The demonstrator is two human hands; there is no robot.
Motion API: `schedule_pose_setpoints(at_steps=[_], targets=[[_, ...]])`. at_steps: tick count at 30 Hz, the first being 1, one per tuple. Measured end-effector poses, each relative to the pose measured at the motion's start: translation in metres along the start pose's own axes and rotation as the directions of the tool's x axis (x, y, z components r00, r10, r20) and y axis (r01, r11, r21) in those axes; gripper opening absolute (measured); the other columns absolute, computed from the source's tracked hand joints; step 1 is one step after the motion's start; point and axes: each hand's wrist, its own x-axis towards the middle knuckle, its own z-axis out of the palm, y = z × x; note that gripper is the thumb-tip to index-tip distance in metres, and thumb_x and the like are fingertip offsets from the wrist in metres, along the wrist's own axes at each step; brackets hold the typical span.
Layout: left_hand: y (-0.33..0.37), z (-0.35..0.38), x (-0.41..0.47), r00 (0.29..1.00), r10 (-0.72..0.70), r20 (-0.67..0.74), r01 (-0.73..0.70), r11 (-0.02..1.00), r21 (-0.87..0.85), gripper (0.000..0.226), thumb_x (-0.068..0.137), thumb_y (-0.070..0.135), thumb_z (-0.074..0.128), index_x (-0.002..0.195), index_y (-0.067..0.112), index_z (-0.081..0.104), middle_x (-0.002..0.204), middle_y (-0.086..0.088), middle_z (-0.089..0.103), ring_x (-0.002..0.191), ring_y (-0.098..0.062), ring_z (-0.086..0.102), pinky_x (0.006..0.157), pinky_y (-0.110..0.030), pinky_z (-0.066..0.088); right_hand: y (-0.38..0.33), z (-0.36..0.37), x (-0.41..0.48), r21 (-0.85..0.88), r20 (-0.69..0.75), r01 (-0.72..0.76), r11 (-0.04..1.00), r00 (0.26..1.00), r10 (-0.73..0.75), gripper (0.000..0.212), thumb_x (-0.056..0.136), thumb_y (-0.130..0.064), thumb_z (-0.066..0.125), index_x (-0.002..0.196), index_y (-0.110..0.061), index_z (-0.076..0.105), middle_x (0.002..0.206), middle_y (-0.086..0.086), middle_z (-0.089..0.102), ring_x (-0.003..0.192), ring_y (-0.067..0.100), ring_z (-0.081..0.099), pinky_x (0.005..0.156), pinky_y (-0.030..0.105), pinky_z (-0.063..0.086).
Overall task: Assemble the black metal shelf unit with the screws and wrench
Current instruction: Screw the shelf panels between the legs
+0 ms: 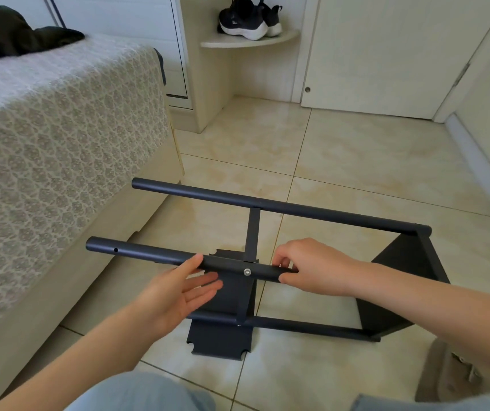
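Observation:
The black metal shelf frame [326, 213] lies on its side on the tiled floor, with round tube legs pointing left. A silver screw head [247, 272] sits in the near upper tube [148, 254] where a flat crossbar joins it. My right hand [312, 266] grips that tube just right of the screw. My left hand [178, 289] is open with straight fingers, its thumb touching the tube left of the screw. A loose black shelf panel [220, 339] lies flat on the floor under the frame. No wrench shows.
A bed [54, 120] with a patterned cover stands close on the left. A corner shelf with black sneakers [248, 20] is at the back. White doors line the far wall. A beige slipper [445, 378] lies at the lower right by my knee.

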Motion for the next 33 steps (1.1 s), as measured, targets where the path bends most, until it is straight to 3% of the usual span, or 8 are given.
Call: schedule_pose_setpoints(at_steps=[6,12,16,20,28,33], targets=[[0.002,0.009,0.004,0.998,0.032,-0.053,-0.046,0.962,-0.27,0.028,0.093,0.009,0.066,0.12,0.003,0.061,0.099,-0.022,0.075,0.087,-0.034,0.076,0.057,-0.037,0.062,-0.003,-0.002,-0.002,-0.097,-0.013,-0.023,0.995,1.0,0.022,0.018,0.093,-0.036,0.059,0.107,-0.025,0.063,0.1,-0.005,0.062,0.088,0.014,0.058,0.078,0.036,0.055],[0.004,0.015,0.006,0.996,0.025,-0.082,-0.049,0.949,-0.311,0.022,0.093,0.004,0.066,0.113,0.004,0.06,0.1,-0.025,0.074,0.082,-0.038,0.075,0.054,-0.043,0.062,-0.003,-0.005,0.0,-0.085,0.002,-0.032,0.996,0.999,0.033,0.018,0.093,-0.035,0.06,0.108,-0.024,0.064,0.1,-0.004,0.062,0.088,0.014,0.058,0.078,0.035,0.054],[0.003,0.019,0.009,0.997,0.052,-0.06,-0.069,0.944,-0.323,0.035,0.093,0.003,0.066,0.127,0.006,0.056,0.095,-0.024,0.075,0.083,-0.039,0.075,0.057,-0.043,0.062,-0.001,-0.01,-0.002,-0.077,-0.011,-0.051,0.996,0.999,0.05,0.017,0.094,-0.032,0.059,0.107,-0.023,0.065,0.1,-0.003,0.063,0.087,0.013,0.059,0.079,0.033,0.054],[0.005,0.019,0.013,0.995,0.08,-0.056,-0.093,0.949,-0.3,0.041,0.091,0.004,0.068,0.13,0.006,0.056,0.108,-0.025,0.073,0.088,-0.039,0.075,0.06,-0.043,0.062,0.0,-0.017,-0.004,-0.043,-0.006,-0.067,0.997,0.998,0.066,0.019,0.095,-0.031,0.061,0.109,-0.021,0.066,0.103,-0.002,0.064,0.087,0.013,0.06,0.078,0.028,0.053],[0.032,0.038,0.013,0.98,0.197,0.018,-0.19,0.962,-0.197,0.024,0.094,0.007,0.065,0.116,0.01,0.058,0.118,-0.025,0.066,0.092,-0.038,0.075,0.068,-0.045,0.063,0.006,-0.039,-0.004,0.014,-0.018,-0.085,0.996,0.996,0.086,0.019,0.093,-0.032,0.062,0.108,-0.02,0.066,0.098,-0.001,0.069,0.087,0.012,0.064,0.083,0.032,0.056],[0.06,0.065,0.008,0.959,0.279,0.039,-0.275,0.956,-0.099,0.025,0.095,0.01,0.065,0.118,0.012,0.056,0.115,-0.019,0.07,0.089,-0.033,0.076,0.067,-0.044,0.063,0.015,-0.053,-0.007,0.118,-0.077,-0.115,0.986,0.989,0.125,0.019,0.092,-0.031,0.065,0.108,-0.021,0.067,0.094,-0.004,0.071,0.081,0.007,0.065,0.068,0.015,0.048]])
